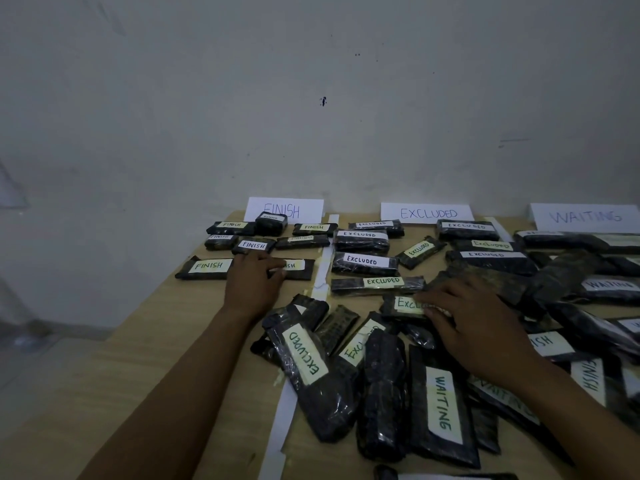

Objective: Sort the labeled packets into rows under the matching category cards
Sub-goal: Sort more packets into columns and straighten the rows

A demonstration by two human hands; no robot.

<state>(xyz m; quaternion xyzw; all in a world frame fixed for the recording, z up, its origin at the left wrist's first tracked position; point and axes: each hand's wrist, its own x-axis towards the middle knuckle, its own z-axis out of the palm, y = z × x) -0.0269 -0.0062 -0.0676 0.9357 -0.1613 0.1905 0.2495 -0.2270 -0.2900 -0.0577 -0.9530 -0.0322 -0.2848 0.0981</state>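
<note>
On the worktop (pixel 145 358), our left hand (pixel 254 278) lay flat on a Finish packet (pixel 298 267) toward the far left corner. Our right hand (pixel 485 323), the nearer, pinched the Excluded packet (pixel 403 304), which lay crosswise just short of the Excluded rows (pixel 363 261).

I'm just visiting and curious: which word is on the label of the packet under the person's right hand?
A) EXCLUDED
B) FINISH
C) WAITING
A: the packet that the right hand holds shows a label beginning "Exclu", the rest covered by the fingers. It lies in the column below the EXCLUDED card.
</note>
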